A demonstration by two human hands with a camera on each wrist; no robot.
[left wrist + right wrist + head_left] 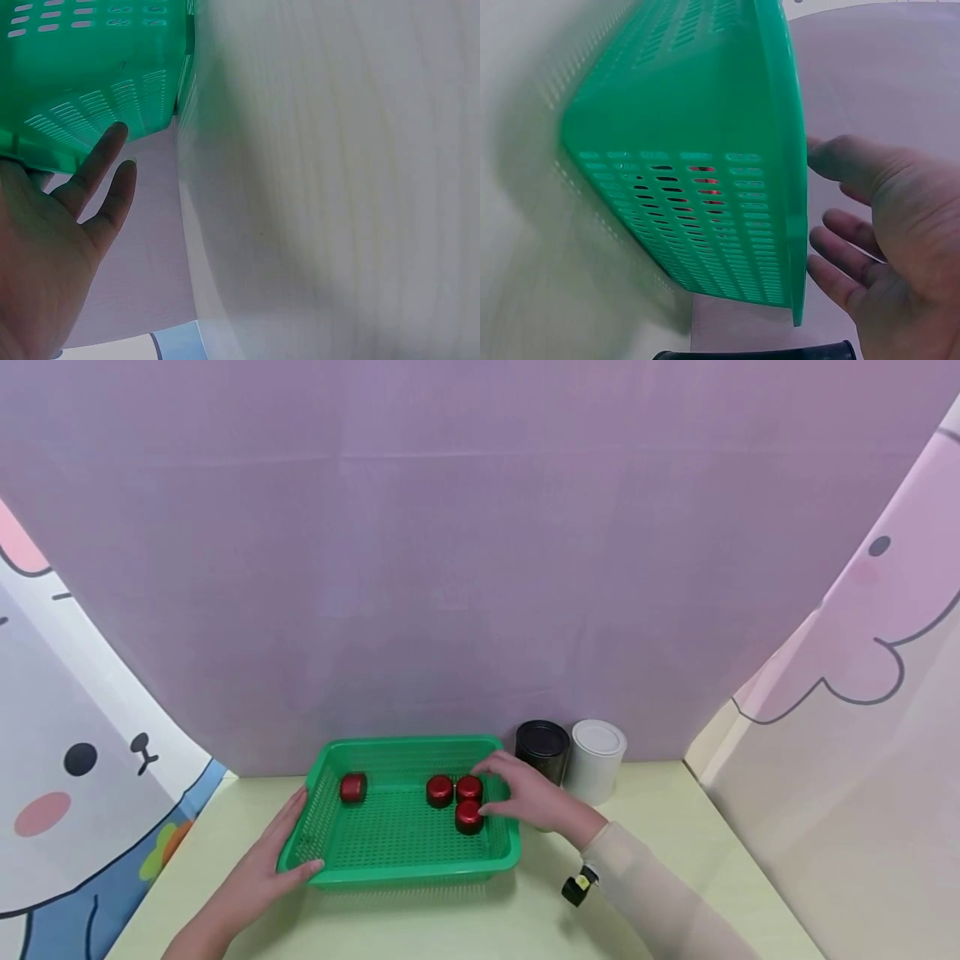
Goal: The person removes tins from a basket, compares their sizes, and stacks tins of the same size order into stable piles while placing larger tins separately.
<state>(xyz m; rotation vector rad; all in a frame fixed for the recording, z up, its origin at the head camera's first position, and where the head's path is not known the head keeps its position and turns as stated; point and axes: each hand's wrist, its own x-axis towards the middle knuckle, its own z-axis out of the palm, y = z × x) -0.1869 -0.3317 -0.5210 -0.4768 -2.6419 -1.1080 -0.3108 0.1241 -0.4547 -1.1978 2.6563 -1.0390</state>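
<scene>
1. The left hand (258, 870) spreads straight fingers along the green basket (412, 872)'s left wall, thumb on its front rim, apparently steadying it on the surface (675, 827).
2. The right hand (531, 795) spans two of three upright red pieces (469, 820) inside; whether it grips either cannot be told.
3. The basket's long axis runs left-right; a fourth piece (351, 787) lies sideways, dark end rightward.

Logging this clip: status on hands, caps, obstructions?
Left hand at left side of green basket. Right hand at three clustered red caps, grip unclear; fourth cap leftward. Black can close behind right hand.
</scene>
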